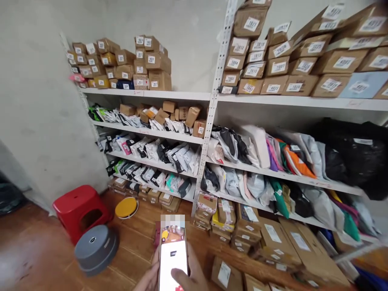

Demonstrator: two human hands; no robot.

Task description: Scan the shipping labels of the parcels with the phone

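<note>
White-lit phone (173,258) upright, screen glowing, gripped from below by hands.

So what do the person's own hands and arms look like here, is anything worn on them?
Very little of them shows. Only one bare hand is visible at the bottom edge of the picture: fingers and a thumb, with no glove, ring or watch that I can make out. No sleeve or wrist is in view, so clothing cannot be told. Which hand it is, and where the other one is, cannot be told.
</note>
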